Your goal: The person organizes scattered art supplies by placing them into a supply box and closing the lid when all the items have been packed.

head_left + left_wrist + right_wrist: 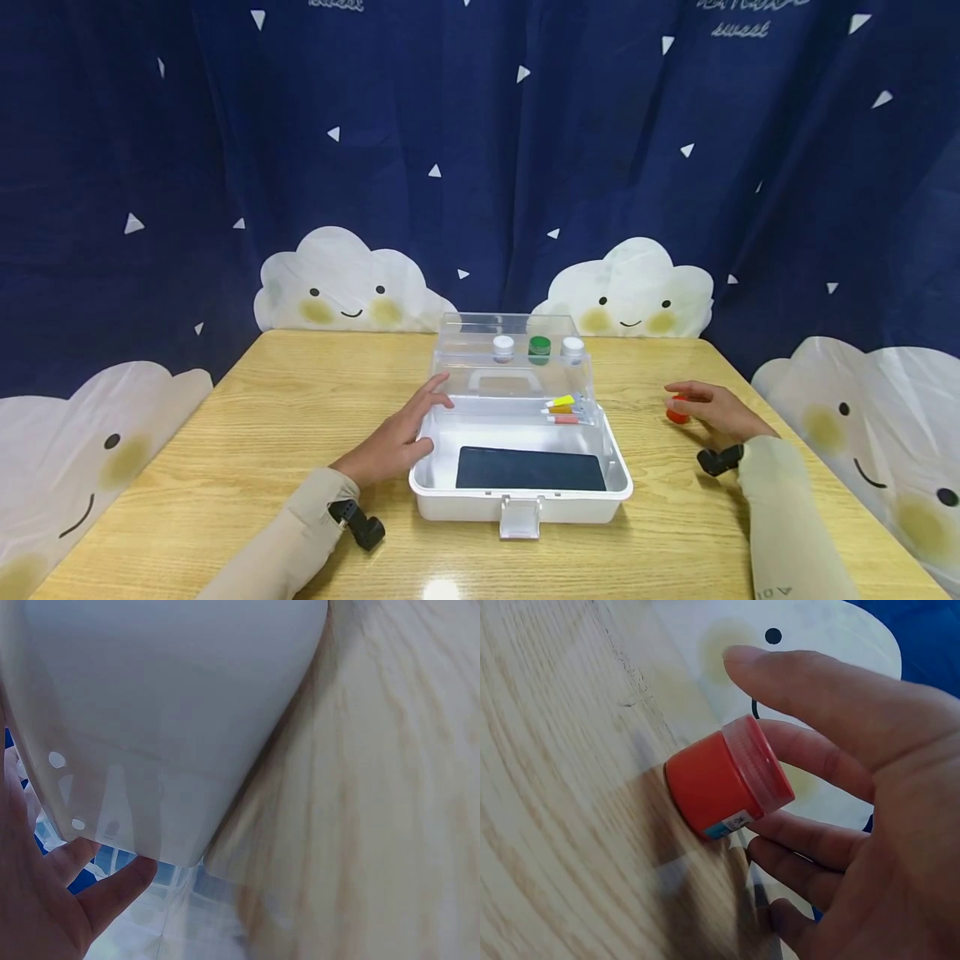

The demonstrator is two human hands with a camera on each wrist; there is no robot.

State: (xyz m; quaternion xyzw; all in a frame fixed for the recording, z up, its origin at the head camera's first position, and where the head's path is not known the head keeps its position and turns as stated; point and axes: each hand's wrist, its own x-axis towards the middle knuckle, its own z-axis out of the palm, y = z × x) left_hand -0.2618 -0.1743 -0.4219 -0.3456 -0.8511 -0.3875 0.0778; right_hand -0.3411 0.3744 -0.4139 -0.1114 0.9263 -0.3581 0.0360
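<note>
Here's the small red plastic jar with its ribbed, clear-sided lid (724,778), standing on the pale wooden table (337,367) to the right of the white plastic box (457,506), a scrap of white-and-blue label showing low on its side. And the right hand (712,408) is right there around it, grip loose and unclosed: thumb stretched out clear of the lid, fingers bent lightly behind it; whether a fingertip touches, I can't tell. That forearm reaches forward along the table's right side, the hand angled inward. Over on the left, the left hand (401,437) holds nothing, fingers extended and spread at the box's left rim, thumb apart, arm slanting in from the near edge. The box's clear lid (465,379) stands raised, and a dark flat rectangle (528,469) lies inside.
</note>
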